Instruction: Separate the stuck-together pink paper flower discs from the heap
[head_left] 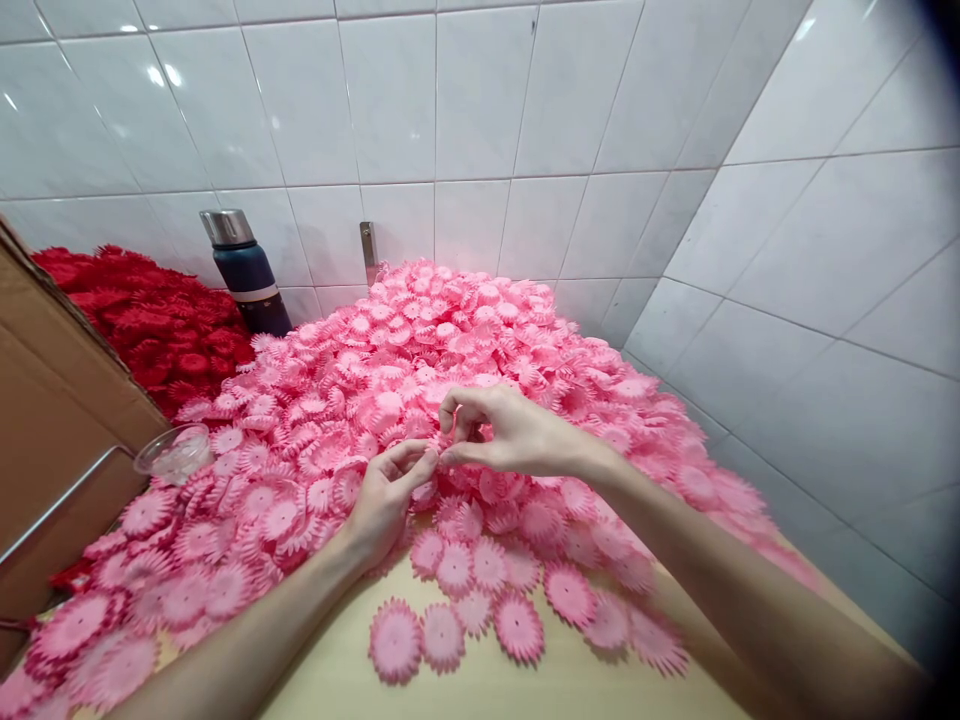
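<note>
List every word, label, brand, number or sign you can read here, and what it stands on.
No text can be read anywhere in the picture.
Dark blue bottle: any marking on it is too small and blurred to read.
Cardboard: no lettering shows.
Jagged-edged pink discs: no lettering shows.

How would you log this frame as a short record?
Heap: pink fringed discs, in front of white tiled wall
Hands: bare left hand and right hand, tips close together by the heap; anything pinched is too small to tell
Table: pale yellow tabletop, discs lying on it
Left side: red fringed pieces, brown cardboard box, round clear dish
Back: dark blue bottle with silver cap
</note>
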